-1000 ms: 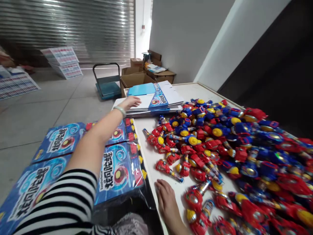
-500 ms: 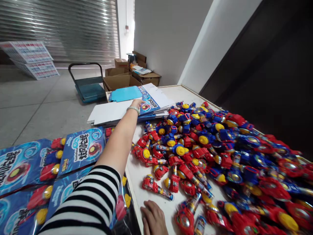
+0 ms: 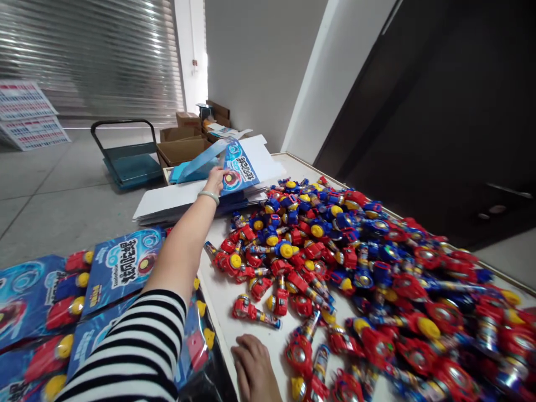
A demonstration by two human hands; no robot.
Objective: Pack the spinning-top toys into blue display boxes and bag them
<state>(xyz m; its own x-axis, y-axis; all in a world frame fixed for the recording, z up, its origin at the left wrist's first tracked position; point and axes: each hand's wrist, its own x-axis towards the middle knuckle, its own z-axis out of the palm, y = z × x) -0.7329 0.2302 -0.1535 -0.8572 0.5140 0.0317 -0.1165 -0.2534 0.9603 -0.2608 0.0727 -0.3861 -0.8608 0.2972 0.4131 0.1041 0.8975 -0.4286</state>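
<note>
Reaching far forward with the left hand (image 3: 216, 180), fingers closed on one blue printed card sheet (image 3: 238, 164), tilted up off one flat stack of sheets (image 3: 167, 201) at the far left corner of the table (image 3: 226, 301). Resting the right hand (image 3: 253, 365) on the near table edge, fingers loosely bent, gripping nothing. Just beyond it, one heap of toys (image 3: 335, 251), red, blue and yellow, too many to count. At left, at least four packaged sets (image 3: 121, 262); farther off, one trolley (image 3: 128, 162).
</note>
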